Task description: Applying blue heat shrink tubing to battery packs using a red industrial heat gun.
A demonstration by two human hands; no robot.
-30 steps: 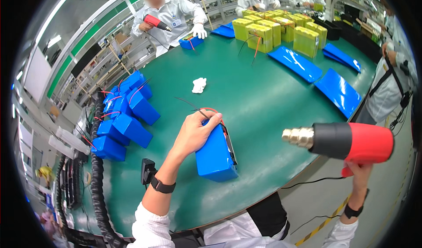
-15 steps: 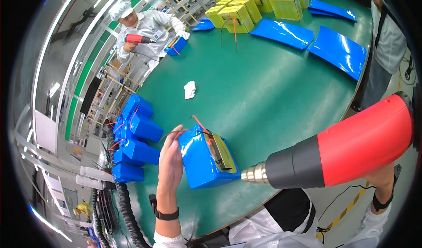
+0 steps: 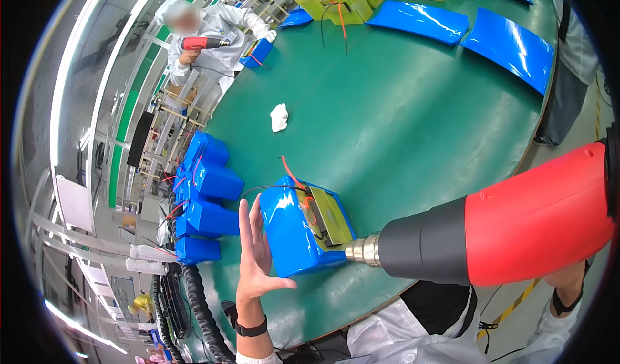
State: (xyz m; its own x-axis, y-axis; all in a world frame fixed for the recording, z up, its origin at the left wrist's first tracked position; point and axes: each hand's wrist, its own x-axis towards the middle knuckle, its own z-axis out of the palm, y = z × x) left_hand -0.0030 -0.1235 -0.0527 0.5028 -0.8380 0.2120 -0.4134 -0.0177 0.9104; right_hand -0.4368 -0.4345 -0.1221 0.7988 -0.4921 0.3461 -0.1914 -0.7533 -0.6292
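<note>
A battery pack (image 3: 279, 225) in shiny blue shrink film stands on the green table in front of me. Its yellow-green end faces right, and a red and a black wire come from it. My left hand (image 3: 256, 254) is open along the pack's left side, fingers stretched upward and thumb out below. Whether the palm touches the film I cannot tell. With my right hand (image 3: 566, 277), mostly hidden behind the tool, I hold a red and black heat gun (image 3: 491, 228). Its metal nozzle points left, close to the pack's lower right corner.
Several blue-wrapped packs (image 3: 210, 180) are clustered at the table's left edge. Yellow-green packs (image 3: 349, 2) and blue film sleeves (image 3: 420, 22) lie at the far side. White crumpled material (image 3: 279, 117) lies mid-table. Across the table, a co-worker (image 3: 216, 31) holds another heat gun.
My left thumb has spread out from the hand, below the pack. The heat gun's nozzle has come slightly left, nearer the pack's corner. The whole view has shifted a little.
</note>
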